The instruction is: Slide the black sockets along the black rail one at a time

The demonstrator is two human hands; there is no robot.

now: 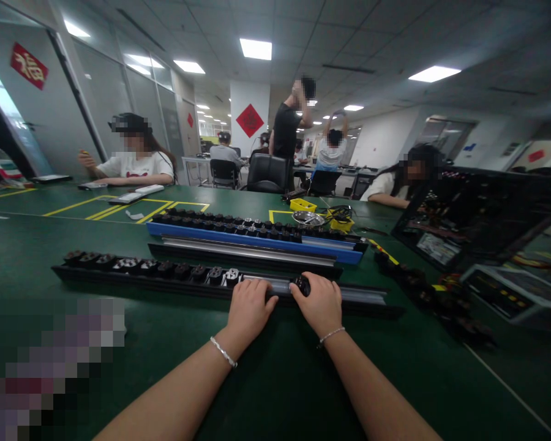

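A long black power strip housing lies across the green table in front of me, with a pale metal channel along its inside. Several black and white socket modules sit in a row along its left part. My left hand has its fingers curled over the housing, just right of the last white socket module, with the thumb on the near side. Farther right, my right hand grips a dark round socket module between thumb and fingers, at the channel. Its underside is hidden.
Behind lie another black housing and a blue-sided strip with sockets. Dark sockets, a metal box and an open computer case are at right. Yellow trays and a metal dish stand beyond. Co-workers sit across the table.
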